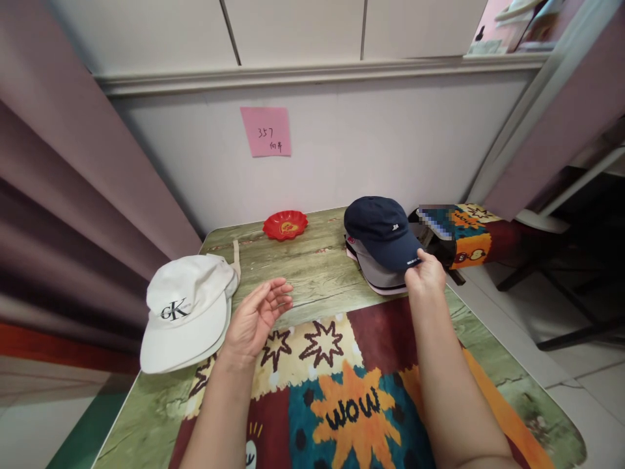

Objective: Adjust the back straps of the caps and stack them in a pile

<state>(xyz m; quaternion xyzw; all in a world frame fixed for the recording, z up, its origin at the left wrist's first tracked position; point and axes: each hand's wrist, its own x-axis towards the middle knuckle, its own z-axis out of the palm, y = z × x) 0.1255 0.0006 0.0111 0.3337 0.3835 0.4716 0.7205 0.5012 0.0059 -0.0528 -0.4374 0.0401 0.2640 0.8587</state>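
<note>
My right hand [426,277] pinches the brim edge of a navy baseball cap [374,225], thumb on top. That cap rests on a grey cap [378,272], with a paler brim edge showing beneath it at the right of the table. Above the table's middle, my left hand [261,312] is held with fingers apart and slightly curled, holding nothing. To its left lies a white cap [188,309] with black letters on the front, its brim facing me and its strap sticking up behind.
A red scalloped dish [286,225] sits at the table's back edge. The patterned cloth [351,417] covers the front of the green wood-look table [303,277]. A pink note [266,132] is stuck on the wall. Curtains hang at both sides; a dark stool [551,286] stands right.
</note>
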